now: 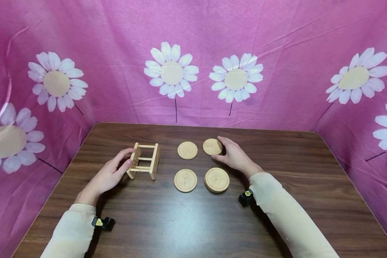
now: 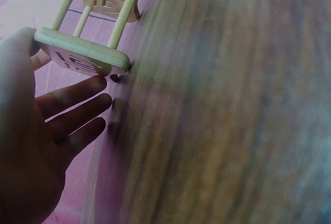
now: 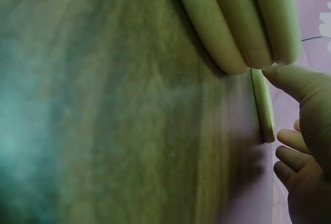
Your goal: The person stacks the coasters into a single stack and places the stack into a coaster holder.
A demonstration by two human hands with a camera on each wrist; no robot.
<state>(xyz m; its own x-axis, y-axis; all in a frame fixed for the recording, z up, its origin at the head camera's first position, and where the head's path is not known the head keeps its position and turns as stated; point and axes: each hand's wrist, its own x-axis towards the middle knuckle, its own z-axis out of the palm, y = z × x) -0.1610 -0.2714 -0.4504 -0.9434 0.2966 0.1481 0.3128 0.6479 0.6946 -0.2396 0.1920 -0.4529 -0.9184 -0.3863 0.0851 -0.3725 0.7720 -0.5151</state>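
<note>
On the left of the table stands a small wooden coaster holder (image 1: 144,158) with slotted side panels joined by round bars. My left hand (image 1: 111,173) holds its left panel between thumb and index finger; the other fingers (image 2: 77,113) are spread beside the panel. At the back right, my right hand (image 1: 236,154) has thumb and fingertips at opposite edges of a round wooden coaster (image 1: 212,147). Closer to me is a stack of coasters (image 1: 216,180), three thick in the right wrist view, its top one engraved with a leaf. Two single coasters, a back one (image 1: 187,150) and a front one (image 1: 185,180), lie left of these.
The dark wood-grain table (image 1: 180,222) ends at a back edge against a pink cloth (image 1: 206,111) printed with large white daisies. This cloth also hangs along both sides. A small black wrist camera (image 1: 108,224) sits on the left sleeve, another (image 1: 246,197) on the right.
</note>
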